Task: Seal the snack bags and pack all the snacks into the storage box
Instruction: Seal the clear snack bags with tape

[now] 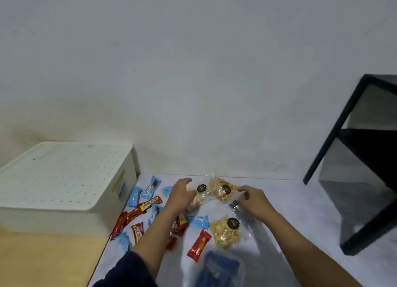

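Observation:
A white storage box (62, 185) with a dotted lid stands shut at the left. Three clear snack bags with black round labels lie on the pale cloth: one by my left hand (198, 195), an orange-filled one (223, 191) at the back, and a yellow-filled one (227, 231) nearer me. My left hand (181, 193) reaches over the first bag, fingers loosely curved above it. My right hand (252, 197) pinches the clear edge of the orange-filled bag. Several blue wrapped snacks (135, 197) and red ones (198, 244) lie scattered between the box and the bags.
A blue pouch (219, 267) lies at the near edge. A black metal frame (341, 132) stands at the right on the cloth. A pale wall runs close behind the bags. Bare wood surface (47, 261) shows in front of the box.

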Demonstrator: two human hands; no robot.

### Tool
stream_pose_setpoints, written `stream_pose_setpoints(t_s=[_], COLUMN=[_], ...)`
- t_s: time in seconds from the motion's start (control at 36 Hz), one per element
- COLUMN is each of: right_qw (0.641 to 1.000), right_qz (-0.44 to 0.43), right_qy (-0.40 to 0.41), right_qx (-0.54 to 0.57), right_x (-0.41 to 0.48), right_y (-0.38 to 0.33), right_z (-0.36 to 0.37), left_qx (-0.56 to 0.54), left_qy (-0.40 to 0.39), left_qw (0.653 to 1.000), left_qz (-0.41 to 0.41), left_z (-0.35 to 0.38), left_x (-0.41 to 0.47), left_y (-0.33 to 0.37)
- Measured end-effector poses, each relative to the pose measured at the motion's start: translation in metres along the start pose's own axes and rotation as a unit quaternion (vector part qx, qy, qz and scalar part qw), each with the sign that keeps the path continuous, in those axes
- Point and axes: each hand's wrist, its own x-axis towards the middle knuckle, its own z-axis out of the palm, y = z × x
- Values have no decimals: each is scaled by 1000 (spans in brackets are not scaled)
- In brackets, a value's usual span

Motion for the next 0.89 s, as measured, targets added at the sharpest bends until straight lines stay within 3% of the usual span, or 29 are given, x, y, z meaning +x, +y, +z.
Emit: stream_pose_setpoints(t_s=[0.28,0.53,0.69,0.89], right_qw=[992,988,986,990], right_qz=[118,144,112,1], right_qy=[27,32,47,49], right_qx=[33,53,113,135], right_x=[83,123,122,123], right_y=[0,11,8,-26], right_z=[60,89,83,45], left_qx=[8,24,4,-191], left_qy=[-92,-186,-104,-4], left_qw=[996,982,994,979], left_qz=[9,-8,22,72], left_z=[28,54,60,26], left_x=[115,154,158,127], left_y=[-23,-34,-51,-42])
